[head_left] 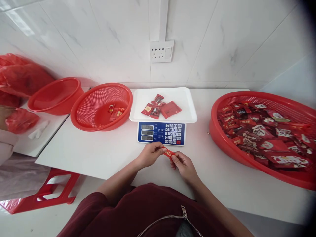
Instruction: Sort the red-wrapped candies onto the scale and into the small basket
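Observation:
Between my two hands is a small red snack packet [169, 152] with gold print, just in front of the scale's keypad. My left hand [151, 154] pinches its left end, and my right hand [183, 164] grips the right end. Behind them stands a digital scale [161, 133] with a blue panel and a white weighing tray [189, 108]. On that tray lie several small wrapped snacks [155, 112] and a larger flat red packet [171, 109].
To the right, a big red basket [214, 131] is heaped with red packets. A perforated red basket [81, 112] at left holds a few packets. Farther left are another red basket [56, 105], red plastic bags [22, 75], a co-worker's sleeve [7, 144] and a red stool [61, 187].

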`<move>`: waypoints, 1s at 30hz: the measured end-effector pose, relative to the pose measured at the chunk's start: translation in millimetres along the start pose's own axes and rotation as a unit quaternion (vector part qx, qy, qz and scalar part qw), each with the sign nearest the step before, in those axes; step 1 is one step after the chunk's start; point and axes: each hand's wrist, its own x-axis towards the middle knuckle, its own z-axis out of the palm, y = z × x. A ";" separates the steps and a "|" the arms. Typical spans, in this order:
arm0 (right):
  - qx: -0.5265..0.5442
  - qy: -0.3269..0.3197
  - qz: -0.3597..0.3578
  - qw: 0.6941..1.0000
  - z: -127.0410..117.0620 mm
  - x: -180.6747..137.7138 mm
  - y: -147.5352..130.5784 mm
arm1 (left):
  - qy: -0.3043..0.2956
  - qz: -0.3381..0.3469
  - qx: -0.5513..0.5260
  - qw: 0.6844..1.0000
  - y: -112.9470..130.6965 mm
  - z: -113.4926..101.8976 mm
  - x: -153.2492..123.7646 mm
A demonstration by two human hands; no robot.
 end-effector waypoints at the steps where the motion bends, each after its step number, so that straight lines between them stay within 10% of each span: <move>1: 0.003 0.004 0.001 1.000 0.0 0.1 0.4 | 0.024 0.004 0.001 1.000 2.3 -3.7 1.0; 11: -0.001 0.000 0.004 1.000 3.2 0.3 -4.0 | 0.286 0.156 0.207 0.922 36.7 -47.9 43.8; 30: 0.004 -0.023 0.002 1.000 2.9 -0.2 -6.6 | 0.291 0.187 0.413 0.842 32.5 -32.8 77.6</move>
